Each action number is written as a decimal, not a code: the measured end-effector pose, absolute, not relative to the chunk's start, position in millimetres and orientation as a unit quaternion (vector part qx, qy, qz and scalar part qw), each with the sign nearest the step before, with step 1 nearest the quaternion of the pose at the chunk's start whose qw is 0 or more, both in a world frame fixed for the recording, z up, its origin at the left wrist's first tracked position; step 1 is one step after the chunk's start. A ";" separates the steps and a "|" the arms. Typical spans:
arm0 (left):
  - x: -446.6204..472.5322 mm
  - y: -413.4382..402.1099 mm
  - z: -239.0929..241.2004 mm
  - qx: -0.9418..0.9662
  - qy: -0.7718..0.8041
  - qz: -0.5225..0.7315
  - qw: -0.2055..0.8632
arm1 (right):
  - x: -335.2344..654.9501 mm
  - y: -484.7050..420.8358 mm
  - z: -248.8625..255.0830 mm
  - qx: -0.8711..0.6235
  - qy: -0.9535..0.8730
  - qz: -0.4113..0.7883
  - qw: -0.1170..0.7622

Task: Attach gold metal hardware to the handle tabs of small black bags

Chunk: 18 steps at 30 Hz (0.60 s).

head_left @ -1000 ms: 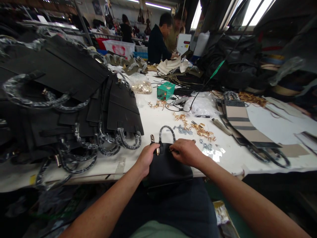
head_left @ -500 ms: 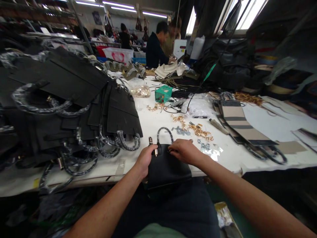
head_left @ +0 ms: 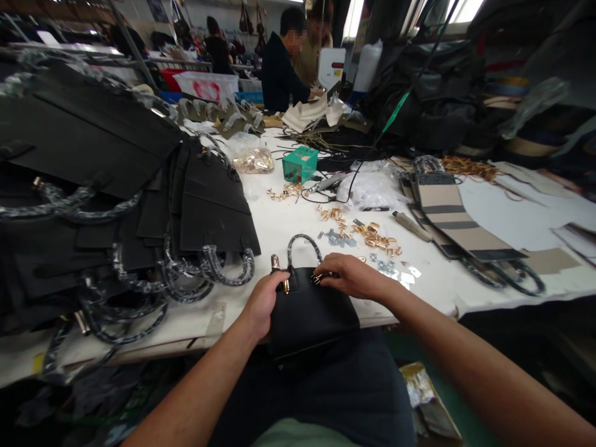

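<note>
At the worktop's (head_left: pixel 272 223) front edge we are holding a black handbag (head_left: pixel 310 320) between our hands, its handle (head_left: pixel 305 238) pointing away; our left hand (head_left: pixel 263 302) is gripping its left side; our right hand (head_left: pixel 351 273), nearer the handle's right base, is pinching a gold fitting (head_left: pixel 317 279).

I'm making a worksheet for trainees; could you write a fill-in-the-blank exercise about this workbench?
1. The left hand grips the side of a bag coloured ____.
2. The small box at mid-table is coloured ____.
3. The large pile of dark pieces with handles lies on the person's ____ side.
4. The loose fittings beside the grey plates are coloured ____.

Missing words: black; green; left; gold.
</note>
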<state>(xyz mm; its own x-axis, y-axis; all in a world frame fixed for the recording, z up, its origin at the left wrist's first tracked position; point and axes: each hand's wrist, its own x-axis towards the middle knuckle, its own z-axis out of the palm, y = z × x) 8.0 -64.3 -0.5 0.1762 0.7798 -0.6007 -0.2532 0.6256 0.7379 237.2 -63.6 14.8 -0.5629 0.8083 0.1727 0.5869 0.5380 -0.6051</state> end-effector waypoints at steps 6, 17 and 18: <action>7.2 -60.1 3.7 0.216 0.536 0.324 0.749 | 231.8 -61.7 7.6 -0.423 -0.850 0.206 0.237; 6.7 -58.4 8.4 0.188 0.535 0.307 0.764 | 222.4 -58.9 15.0 -0.457 -0.857 0.167 0.171; 7.2 -58.8 9.1 0.188 0.536 0.309 0.762 | 222.1 -59.1 14.6 -0.461 -0.856 0.166 0.164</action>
